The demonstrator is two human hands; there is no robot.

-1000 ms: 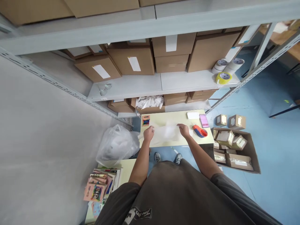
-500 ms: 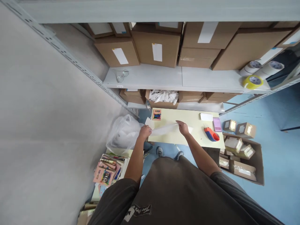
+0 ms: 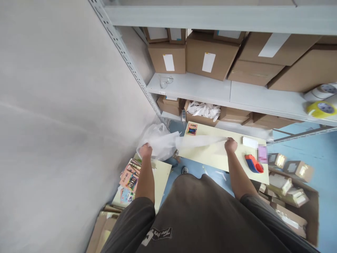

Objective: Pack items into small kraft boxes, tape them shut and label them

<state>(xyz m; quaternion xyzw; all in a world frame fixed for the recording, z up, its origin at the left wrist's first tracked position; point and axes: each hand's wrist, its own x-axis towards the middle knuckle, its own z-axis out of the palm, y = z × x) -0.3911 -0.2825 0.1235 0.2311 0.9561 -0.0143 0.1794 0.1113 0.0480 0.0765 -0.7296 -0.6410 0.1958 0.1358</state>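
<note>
A long strip of thin, white, see-through packing sheet [image 3: 200, 141] is stretched over the pale yellow table [image 3: 210, 151]. My right hand [image 3: 231, 144] is closed on its right end, above the table. Farther left, my left hand [image 3: 145, 150] is closed on the sheet's other side, in front of a clear plastic bag [image 3: 158, 128] full of white material. The sheet and bag overlap there, so where one ends is hard to see. At the table's far left corner lies a small pink-orange pack [image 3: 192, 129]. On the right are a red and blue tape dispenser [image 3: 254, 163] and a white box [image 3: 250, 142].
A side table [image 3: 163, 172] at left bears pink packs and booklets [image 3: 130, 179]. Behind the work table stands a metal rack [image 3: 189, 86] with cardboard boxes [image 3: 210, 56], glasses [image 3: 165, 82] and a yellow tape roll [image 3: 321, 109]. A large carton [image 3: 313, 207] of small boxes sits at right.
My hands have moved far apart, the left toward the plastic bag and the right across the table. The sheet between them is now drawn out longer. The view has turned left.
</note>
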